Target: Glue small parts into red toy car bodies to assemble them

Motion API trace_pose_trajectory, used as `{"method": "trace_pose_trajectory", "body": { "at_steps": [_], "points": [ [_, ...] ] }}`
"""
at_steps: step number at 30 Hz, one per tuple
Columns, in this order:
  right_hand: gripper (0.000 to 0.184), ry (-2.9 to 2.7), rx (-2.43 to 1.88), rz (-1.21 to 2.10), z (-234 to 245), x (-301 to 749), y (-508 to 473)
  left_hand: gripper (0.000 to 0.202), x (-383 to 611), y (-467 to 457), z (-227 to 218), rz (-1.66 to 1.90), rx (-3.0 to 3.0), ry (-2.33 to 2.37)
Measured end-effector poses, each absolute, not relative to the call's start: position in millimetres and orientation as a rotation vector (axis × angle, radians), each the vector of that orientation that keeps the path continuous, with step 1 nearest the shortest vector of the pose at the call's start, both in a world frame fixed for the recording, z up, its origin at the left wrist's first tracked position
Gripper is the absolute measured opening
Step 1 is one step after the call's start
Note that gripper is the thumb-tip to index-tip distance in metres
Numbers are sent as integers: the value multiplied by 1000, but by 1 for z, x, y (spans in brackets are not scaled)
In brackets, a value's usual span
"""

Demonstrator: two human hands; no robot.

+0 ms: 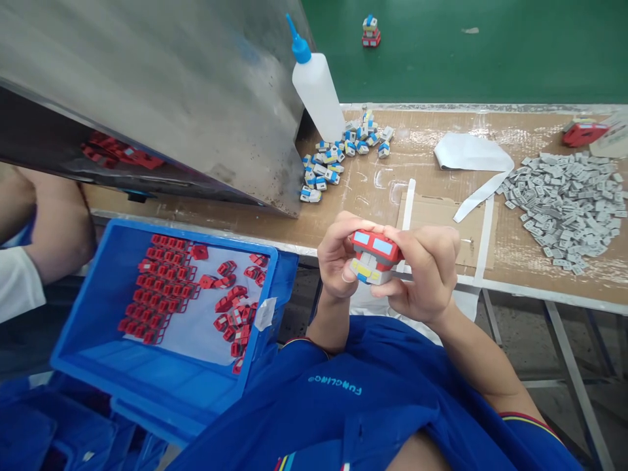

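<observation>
Both my hands hold one small toy vehicle [375, 256] in front of my chest, just short of the table's front edge. The toy has a red top with light blue windows and a grey, yellow and blue lower part. My left hand [337, 255] wraps its left side, thumb underneath. My right hand [428, 273] grips the right side with fingers curled over the top. A blue bin [161, 366] with red plastic parts [164, 288] sits at my lower left.
On the cardboard-covered table lie a pile of assembled grey-blue toy pieces [338, 157], a white squeeze bottle with blue nozzle [318, 88], a heap of grey parts [569, 203] and white paper strips [471, 154]. A slanted metal chute [161, 91] stands left. Another person's arm [44, 229] shows at far left.
</observation>
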State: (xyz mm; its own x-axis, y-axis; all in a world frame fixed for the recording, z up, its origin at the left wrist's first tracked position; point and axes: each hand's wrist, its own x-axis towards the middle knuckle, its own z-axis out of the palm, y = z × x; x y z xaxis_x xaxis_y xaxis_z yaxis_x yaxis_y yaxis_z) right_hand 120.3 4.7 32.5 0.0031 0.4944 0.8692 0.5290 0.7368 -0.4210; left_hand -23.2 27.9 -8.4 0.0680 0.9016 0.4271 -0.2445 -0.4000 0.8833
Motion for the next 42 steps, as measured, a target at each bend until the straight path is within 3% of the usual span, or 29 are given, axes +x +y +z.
{"method": "trace_pose_trajectory", "body": {
  "at_steps": [4, 15, 42],
  "points": [
    [55, -1657, -862, -22, 32, 126, 7, 50, -18, 29, 2, 1683, 1510, 615],
    [52, -1559, -917, 170, 8, 140, -1, 51, -7, 22, 1, 1580, 1612, 618],
    [47, -1557, -864, 390, 2, 157, -5, 53, -13, 24, 5, 1573, 1793, 600]
  ]
}}
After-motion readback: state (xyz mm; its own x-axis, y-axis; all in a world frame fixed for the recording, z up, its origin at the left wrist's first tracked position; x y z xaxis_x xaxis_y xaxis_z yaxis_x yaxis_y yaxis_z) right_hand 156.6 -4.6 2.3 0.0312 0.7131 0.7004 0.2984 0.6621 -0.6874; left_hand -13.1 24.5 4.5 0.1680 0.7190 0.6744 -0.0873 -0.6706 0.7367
